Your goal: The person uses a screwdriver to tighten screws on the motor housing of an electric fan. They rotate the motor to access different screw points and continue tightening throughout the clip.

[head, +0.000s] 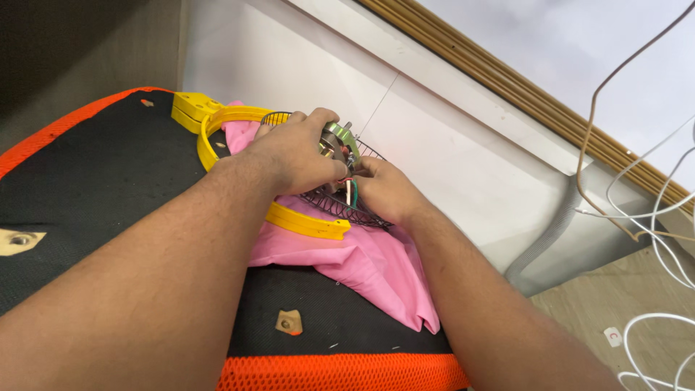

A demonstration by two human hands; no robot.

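My left hand (293, 152) is closed over a small metal fan motor (340, 139), which sits in a black wire fan guard (340, 206). My right hand (387, 192) grips the guard's near side, beside the red, white and green wires (352, 190) coming off the motor. A yellow plastic ring (304, 221) lies around the guard. Everything rests on a pink cloth (362, 264) spread over a black cushion with orange mesh edging (108, 181). The motor's underside is hidden by my fingers.
A white wall panel (449, 152) rises just behind the cushion, with a wooden trim strip (521, 83) above. A grey corrugated hose (550, 232) and several loose white and brown cables (651, 210) hang at the right. Small torn spots (289, 322) show in the cushion fabric.
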